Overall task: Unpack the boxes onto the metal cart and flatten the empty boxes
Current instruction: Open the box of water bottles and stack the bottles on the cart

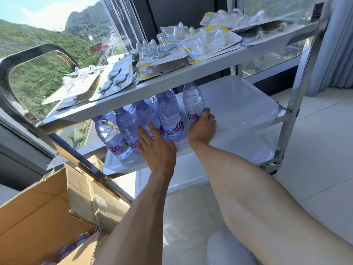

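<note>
A metal cart with three shelves stands by the window. Several clear water bottles with pink labels stand grouped on the left of its middle shelf. One more water bottle stands apart to their right. My right hand rests on the shelf with its fingers wrapped around that bottle's base. My left hand is open, its spread fingers against the front bottles of the group. An open cardboard box sits at the lower left with more bottles inside.
Many blister packs of hooks cover the cart's top shelf. The cart's curved handle rises at the left, against the window. The bottom shelf is white. A curtain hangs at the right. My knee shows over the tiled floor.
</note>
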{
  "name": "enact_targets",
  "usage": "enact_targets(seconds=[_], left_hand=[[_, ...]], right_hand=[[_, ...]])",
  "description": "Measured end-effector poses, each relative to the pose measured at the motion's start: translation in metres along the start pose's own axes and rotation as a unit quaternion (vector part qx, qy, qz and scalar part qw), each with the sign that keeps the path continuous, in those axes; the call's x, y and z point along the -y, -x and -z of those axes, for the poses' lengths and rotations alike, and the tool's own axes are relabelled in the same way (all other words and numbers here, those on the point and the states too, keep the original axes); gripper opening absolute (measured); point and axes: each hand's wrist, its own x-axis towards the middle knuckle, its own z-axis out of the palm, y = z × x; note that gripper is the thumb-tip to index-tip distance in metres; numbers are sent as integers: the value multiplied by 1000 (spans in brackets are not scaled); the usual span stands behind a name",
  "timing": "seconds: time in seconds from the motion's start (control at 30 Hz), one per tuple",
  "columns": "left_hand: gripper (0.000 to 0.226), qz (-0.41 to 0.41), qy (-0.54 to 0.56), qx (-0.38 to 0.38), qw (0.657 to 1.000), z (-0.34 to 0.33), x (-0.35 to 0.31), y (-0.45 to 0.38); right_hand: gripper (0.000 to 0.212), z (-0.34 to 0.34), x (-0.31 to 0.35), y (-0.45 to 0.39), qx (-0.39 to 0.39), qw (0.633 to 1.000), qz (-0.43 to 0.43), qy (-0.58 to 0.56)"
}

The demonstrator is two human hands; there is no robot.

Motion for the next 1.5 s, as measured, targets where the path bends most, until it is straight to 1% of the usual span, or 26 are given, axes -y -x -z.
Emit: enact_targets(seconds=[0.17, 0.33, 0.5, 0.57, 0.7, 0.93, 1.13, 1.27, 1.3, 1.37, 1.43, 1.5], left_hand=[[84, -36, 34, -68, 996, -8, -14, -8], [86, -112, -1, -115, 987, -5, -10, -37], [87, -92, 19, -135, 986, -19, -10, -44], [89, -97, 13, -142, 985, -26, -6, -45], [92, -118, -4, -155, 981, -31, 2, -47], [84, -133, -9, -176, 975, -40, 4, -51], [84, -134, -10, -180, 974, -42, 6, -52], [85, -135, -17, -175, 975, -43, 8, -53], [85, -135, -21, -171, 976, -43, 9, -53], [86, -140, -34, -162, 976, -40, 13, -52], [88, -147, -50, -151, 976, -37, 18, -52], [89, -146, -54, -146, 977, -31, 21, -51]], right_hand=[[73, -17, 4, -18, 9, 1000, 16, -22], [69, -33, 6, -50, 33, 999, 27, -32], [68, -53, 7, -73, 43, 996, 37, -65], [70, -63, 7, -81, 44, 997, 43, -49], [62, -79, 11, -93, 30, 997, 53, -47], [54, -93, 21, -119, 77, 992, 61, -81], [48, -90, 21, -125, 95, 989, 79, -81], [58, -87, 14, -119, 95, 991, 93, -27], [57, -87, 10, -117, 88, 991, 105, 5], [59, -84, 5, -108, 71, 984, 121, 106], [65, -78, 1, -101, 73, 973, 127, 178], [75, -70, -1, -97, 82, 959, 152, 223]])
